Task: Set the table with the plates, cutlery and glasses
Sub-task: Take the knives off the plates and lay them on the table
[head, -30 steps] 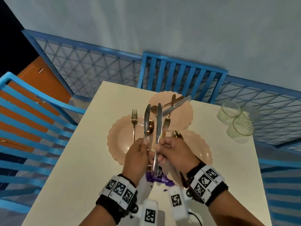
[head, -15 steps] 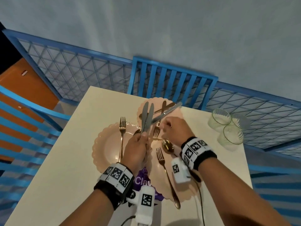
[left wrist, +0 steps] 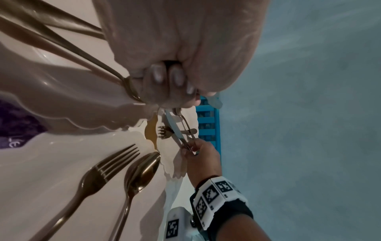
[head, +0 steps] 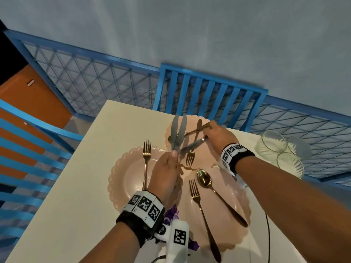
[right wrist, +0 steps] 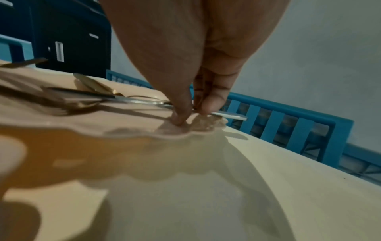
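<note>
Three pink scalloped plates lie close together on the cream table (head: 79, 196): a left plate (head: 127, 179), a far plate (head: 205, 158) and a near plate (head: 233, 204). My left hand (head: 171, 158) grips two silver knives (head: 177, 133) upright over the plates, its fingers (left wrist: 164, 78) curled round the handles. My right hand (head: 206, 133) reaches over the far plate and pinches the handle of a third knife (head: 191, 147), whose handle (right wrist: 144, 101) lies on the plate's rim. Gold forks (head: 146, 160) and a gold spoon (head: 204, 179) rest on the plates. Three glasses (head: 281, 149) stand at the far right.
A blue slatted chair (head: 209, 92) stands at the table's far edge and another blue chair (head: 28, 149) on the left. A blue mesh railing (head: 95, 76) runs behind. A purple packet (head: 171, 215) sticks out from under the plates, and a black cable (head: 268, 234) crosses the near right.
My right hand left its knife in my left hand, which now holds two, and reached forward to the far plate, where it pinches the third knife.
</note>
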